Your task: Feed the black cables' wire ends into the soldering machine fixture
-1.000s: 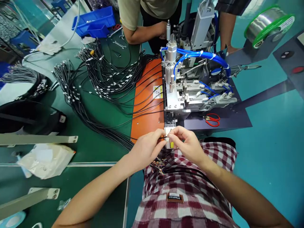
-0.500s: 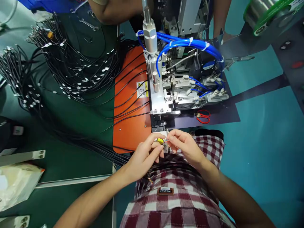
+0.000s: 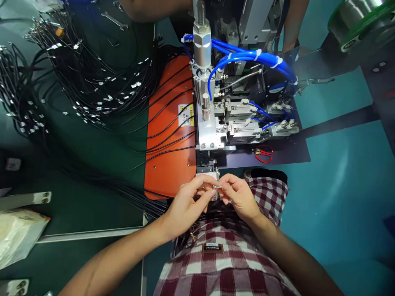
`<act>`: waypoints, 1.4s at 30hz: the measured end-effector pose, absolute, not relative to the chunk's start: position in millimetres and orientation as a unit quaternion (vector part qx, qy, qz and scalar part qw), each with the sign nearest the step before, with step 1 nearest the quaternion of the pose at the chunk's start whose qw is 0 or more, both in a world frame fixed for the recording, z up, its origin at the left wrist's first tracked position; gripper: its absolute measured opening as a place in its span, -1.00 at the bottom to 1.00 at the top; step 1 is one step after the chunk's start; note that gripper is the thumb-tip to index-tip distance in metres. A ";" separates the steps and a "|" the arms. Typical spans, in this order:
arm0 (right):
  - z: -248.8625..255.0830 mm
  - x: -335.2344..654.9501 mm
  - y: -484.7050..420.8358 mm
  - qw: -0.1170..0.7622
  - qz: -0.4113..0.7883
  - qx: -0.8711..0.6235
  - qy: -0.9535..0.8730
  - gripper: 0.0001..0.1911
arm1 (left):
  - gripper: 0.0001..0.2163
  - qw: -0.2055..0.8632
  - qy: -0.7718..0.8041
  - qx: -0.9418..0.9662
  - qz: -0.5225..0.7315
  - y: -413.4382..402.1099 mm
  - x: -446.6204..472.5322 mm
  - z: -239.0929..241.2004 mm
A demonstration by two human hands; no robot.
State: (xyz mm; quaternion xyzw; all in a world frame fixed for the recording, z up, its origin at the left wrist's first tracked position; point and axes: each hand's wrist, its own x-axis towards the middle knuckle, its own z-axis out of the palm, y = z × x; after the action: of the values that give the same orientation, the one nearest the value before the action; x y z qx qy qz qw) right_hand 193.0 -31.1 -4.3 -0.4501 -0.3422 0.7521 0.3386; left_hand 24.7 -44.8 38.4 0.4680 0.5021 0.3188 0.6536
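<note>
Thin coloured wires (image 3: 217, 187), with orange and white among them, stretch between my fingertips at the front end of the machine. My left hand (image 3: 193, 197) pinches them from one side, thumb against index finger. From the other side my right hand (image 3: 238, 193) grips their ends between thumb and fingers. Behind my hands is a small white block (image 3: 206, 176) with printed characters, partly covered by my fingers. Several black cables (image 3: 166, 154) run across the orange plate (image 3: 168, 179) into the machine on my left.
The metal machine (image 3: 206, 133) with blue air hoses (image 3: 247, 55) stands ahead. Red-handled cutters (image 3: 263, 154) lie right of it. Bundled black cables (image 3: 101, 98) and a wrench (image 3: 115, 20) lie on the green table (image 3: 101, 205). A solder-like wire spool (image 3: 354, 24) and another person's arm (image 3: 157, 8) are beyond.
My right hand has shifted slightly down, and its fingers have closed in on the wires. The yellow piece by my left fingers is now mostly hidden. The view has moved a little.
</note>
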 end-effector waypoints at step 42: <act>16.8 202.1 -20.4 0.308 0.615 -0.485 -0.539 -0.83 | -0.74 0.695 0.537 0.312 0.361 -39.2 26.3 32.6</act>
State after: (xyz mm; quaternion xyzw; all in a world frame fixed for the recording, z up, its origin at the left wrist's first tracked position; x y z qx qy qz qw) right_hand 202.1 -20.4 16.8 -0.4854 -0.5393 0.6153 0.3082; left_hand 26.3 -39.2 32.6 0.3122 0.5375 0.3611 0.6952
